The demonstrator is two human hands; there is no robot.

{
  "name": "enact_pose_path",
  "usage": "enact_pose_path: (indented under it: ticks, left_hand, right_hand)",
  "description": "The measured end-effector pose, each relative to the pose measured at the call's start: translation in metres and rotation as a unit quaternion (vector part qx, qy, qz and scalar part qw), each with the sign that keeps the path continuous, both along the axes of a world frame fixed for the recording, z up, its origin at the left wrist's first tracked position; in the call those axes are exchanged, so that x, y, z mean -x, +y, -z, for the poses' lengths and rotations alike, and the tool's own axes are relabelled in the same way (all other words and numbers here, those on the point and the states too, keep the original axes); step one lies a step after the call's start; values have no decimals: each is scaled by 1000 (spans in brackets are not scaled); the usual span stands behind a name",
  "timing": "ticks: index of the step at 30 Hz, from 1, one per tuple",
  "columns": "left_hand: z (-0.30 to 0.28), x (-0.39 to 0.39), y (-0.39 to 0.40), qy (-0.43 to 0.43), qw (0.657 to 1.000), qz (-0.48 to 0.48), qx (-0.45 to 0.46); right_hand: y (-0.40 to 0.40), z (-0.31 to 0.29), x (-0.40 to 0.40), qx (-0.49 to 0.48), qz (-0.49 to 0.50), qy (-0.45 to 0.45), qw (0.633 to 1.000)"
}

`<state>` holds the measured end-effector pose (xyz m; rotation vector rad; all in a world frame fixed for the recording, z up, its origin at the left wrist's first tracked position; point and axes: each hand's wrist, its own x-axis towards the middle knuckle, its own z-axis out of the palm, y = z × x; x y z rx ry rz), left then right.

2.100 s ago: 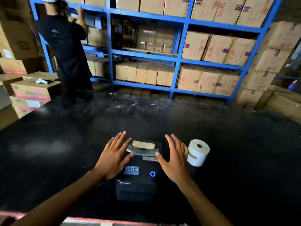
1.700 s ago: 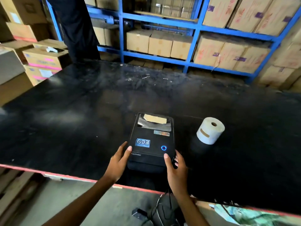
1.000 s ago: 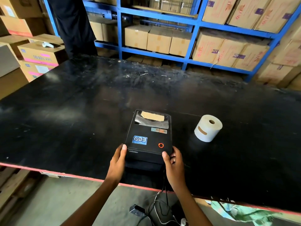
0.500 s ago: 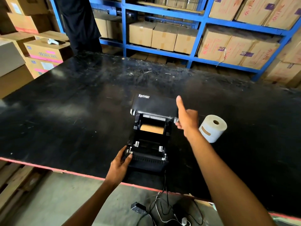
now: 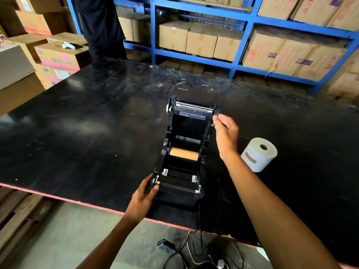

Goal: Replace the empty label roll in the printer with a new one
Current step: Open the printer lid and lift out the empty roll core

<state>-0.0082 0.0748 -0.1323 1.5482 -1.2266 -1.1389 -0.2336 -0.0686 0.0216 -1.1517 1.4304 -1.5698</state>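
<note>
Cardboard core (image 5: 184, 153) sits bare across printer (image 5: 182, 152) bay, lid up — likely light, stiff, crushable; pinch mid-span, lift clear of side holders. New roll (image 5: 259, 154) on counter (image 5: 77, 133) just right, probably dense, smooth-sided. Left hand (image 5: 144, 195) clasps printer front corner; right hand (image 5: 225, 131) loosely open by lid edge.

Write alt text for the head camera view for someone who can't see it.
A label printer sits open on a black table, a bare cardboard core inside. The left hand steadies its front corner; the right hand is at the raised lid. A new white roll lies to the right.
</note>
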Motion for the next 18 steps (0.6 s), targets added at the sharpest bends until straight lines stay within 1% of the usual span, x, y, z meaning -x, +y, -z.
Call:
enact_pose_path:
  ticks: [2, 3, 5, 6, 8, 9, 11, 12, 14, 16, 18]
  left_hand:
    - [3, 0, 0, -1, 1000, 0, 1]
    - [5, 0, -1, -1, 1000, -2, 3]
    - [8, 0, -2, 2, 1000, -6, 4]
    - [9, 0, -3, 2, 1000, -5, 5]
    - [10, -2, -5, 3, 1000, 1, 5]
    - [10, -2, -5, 2, 1000, 4, 4]
    - [10, -3, -6, -9, 1000, 9, 4]
    - [10, -4, -7, -11, 1000, 11, 3]
    - [10, -7, -8, -12, 1000, 21, -1]
    - [5, -11, -9, -6, 999, 31, -3]
    - [-3, -14, -14, -5, 1000, 27, 11]
  right_hand:
    - [7, 18, -2, 14, 14, 16, 1000]
    - [11, 29, -2, 7, 20, 44, 999]
    - [18, 53, 2, -31, -11, 145, 989]
    - [20, 65, 5, -57, -46, 218, 973]
    - [24, 82, 10, -92, -120, 356, 922]
    - [24, 88, 12, -95, -145, 402, 899]
    - [20, 93, 11, -78, -156, 461, 870]
    - [17, 94, 11, -70, -151, 482, 860]
    - [12, 92, 11, -82, -153, 486, 857]
    - [9, 87, 14, -94, -171, 461, 866]
    - [8, 81, 16, -84, -183, 422, 884]
